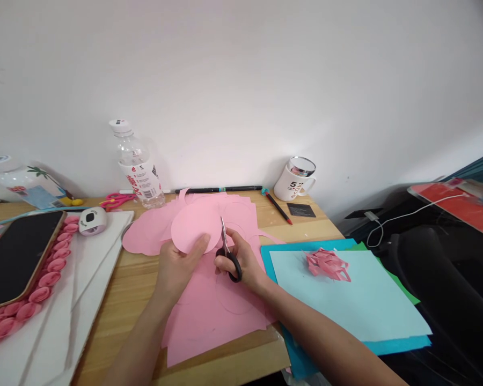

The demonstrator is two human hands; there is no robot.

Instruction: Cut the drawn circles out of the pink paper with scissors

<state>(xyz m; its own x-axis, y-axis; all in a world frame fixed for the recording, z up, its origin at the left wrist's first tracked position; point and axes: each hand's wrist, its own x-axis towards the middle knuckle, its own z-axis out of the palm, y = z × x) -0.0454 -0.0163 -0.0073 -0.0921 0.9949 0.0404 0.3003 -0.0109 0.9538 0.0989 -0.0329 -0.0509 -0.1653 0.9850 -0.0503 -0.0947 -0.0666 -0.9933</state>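
Note:
My left hand (pixel 181 262) pinches the lower edge of a round pink paper disc (pixel 195 225), thumb on top. In my right hand (pixel 241 260) is a pair of scissors (pixel 232 262) with black handles, its blades pointing up along the disc's right edge. Whether the blades bite into the paper cannot be made out. Under both hands lie pink paper sheets (pixel 201 327) with circles drawn on them. More cut pink paper (pixel 143 230) with a rounded outline spreads to the left.
Left are a phone (pixel 20 257) over pink paper rolls (pixel 50 279), a white board (pixel 92 289) and a bottle (pixel 139 171). Behind stand a mug (pixel 293 179) and a red-tipped pencil (pixel 279 206). Right, pink scraps (pixel 328 264) lie on pale blue paper (pixel 354 305).

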